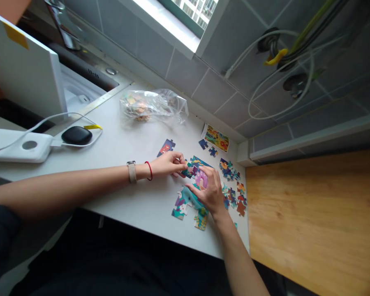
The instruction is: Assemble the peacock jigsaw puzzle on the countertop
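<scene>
Fingers (179, 160) of the left hand (163, 165) are closed in a pinch on a dark teal cardboard jigsaw piece (188, 170), at the edge of a partly joined patch of colourful puzzle pieces (193, 201). Fingers (207, 174) of the right hand (212, 194) lie spread and unclenched over a lilac-pink section (201, 179) of that patch, just beside the left hand.

Loose cardboard pieces (232, 195) are scattered to the right of the patch, and a separate blue-and-red jigsaw piece (166, 147) lies above the left hand. A small printed picture card (216, 138) sits near the wall, with two small blue pieces (208, 147) beside it. All of these rest on a white bench (132, 209).

Farther along the bench lies a clear plastic bag (152, 107) holding more pieces. A black oval case (76, 135) sits beside a white power bank (21, 146) with a white cable (70, 117). A honey-coloured wooden board (311, 222) lies beyond the bench's end, below a grey tiled wall (185, 70). The left wrist wears a beige-strapped watch (131, 172) and a red string bracelet (149, 170).
</scene>
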The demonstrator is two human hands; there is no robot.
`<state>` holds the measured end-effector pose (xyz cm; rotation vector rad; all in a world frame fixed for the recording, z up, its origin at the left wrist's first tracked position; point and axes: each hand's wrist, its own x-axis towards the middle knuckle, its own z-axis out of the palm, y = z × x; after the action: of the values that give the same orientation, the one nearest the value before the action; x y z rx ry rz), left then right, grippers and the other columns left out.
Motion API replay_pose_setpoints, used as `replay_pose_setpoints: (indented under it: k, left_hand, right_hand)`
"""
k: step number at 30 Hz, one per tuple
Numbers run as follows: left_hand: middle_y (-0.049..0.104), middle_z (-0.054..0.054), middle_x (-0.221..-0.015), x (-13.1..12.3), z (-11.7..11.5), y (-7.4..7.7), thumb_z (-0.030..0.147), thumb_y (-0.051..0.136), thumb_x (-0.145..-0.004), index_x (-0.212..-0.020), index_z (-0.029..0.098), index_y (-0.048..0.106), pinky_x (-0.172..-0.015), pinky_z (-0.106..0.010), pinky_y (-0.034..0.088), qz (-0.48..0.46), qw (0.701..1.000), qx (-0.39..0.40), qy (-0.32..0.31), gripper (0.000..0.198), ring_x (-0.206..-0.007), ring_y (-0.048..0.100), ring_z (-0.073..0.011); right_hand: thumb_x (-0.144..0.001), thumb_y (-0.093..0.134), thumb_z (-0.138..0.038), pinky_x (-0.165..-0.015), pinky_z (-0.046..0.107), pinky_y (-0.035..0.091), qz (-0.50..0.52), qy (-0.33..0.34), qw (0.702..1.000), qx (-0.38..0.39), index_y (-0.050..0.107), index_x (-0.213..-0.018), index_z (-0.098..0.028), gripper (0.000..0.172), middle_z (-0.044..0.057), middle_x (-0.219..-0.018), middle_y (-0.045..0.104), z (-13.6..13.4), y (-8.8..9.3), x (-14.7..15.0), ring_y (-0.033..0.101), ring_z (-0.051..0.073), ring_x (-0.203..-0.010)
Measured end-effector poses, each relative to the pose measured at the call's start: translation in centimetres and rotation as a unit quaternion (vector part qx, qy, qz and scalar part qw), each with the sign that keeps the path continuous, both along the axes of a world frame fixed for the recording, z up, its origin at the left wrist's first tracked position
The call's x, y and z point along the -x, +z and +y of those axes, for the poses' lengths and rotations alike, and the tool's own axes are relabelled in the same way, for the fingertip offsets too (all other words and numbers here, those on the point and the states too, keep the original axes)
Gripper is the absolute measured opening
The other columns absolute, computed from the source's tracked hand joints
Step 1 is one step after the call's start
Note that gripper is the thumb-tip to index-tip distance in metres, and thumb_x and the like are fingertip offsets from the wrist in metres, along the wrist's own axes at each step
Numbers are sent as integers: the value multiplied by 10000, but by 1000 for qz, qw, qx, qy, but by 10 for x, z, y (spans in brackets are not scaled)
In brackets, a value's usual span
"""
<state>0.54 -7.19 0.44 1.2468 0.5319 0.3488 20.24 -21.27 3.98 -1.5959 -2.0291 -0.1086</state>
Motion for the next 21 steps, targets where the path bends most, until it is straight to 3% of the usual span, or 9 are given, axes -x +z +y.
replay_pose_setpoints:
  k: [5, 14, 21]
  left_hand:
    - [739, -20, -774, 1, 0, -1, 535, 859, -787, -859, 171, 572, -575, -213, 573, -6, 999, 41, -6, 469, -700, 763, -156]
    - [667, 10, -743, 7, 2, 4, 450, 797, -881, -874, 159, 584, -629, -218, 574, -9, 997, 72, -30, 362, -643, 640, -80]
    - [711, -30, -810, 11, -4, 13, 407, 612, -1020, -971, 157, 630, -582, -211, 552, 23, 996, -79, -21, 255, -648, 663, -101]
  right_hand:
    - [-886, 846, -347, -973, 562, 582, 37, 15, 999, -19, 594, -1364, -263, 547, 117, -1199, 682, 9, -10, -1, 659, 329, -1135]
    - [-861, 856, -271, -993, 592, 572, 53, 28, 998, 21, 624, -1357, -237, 548, 135, -1242, 677, 7, -6, -6, 632, 352, -1181]
    - [-876, 830, -309, -1002, 596, 567, 64, 15, 997, 40, 629, -1337, -243, 507, 143, -1293, 660, 2, -4, -12, 631, 362, -1211]
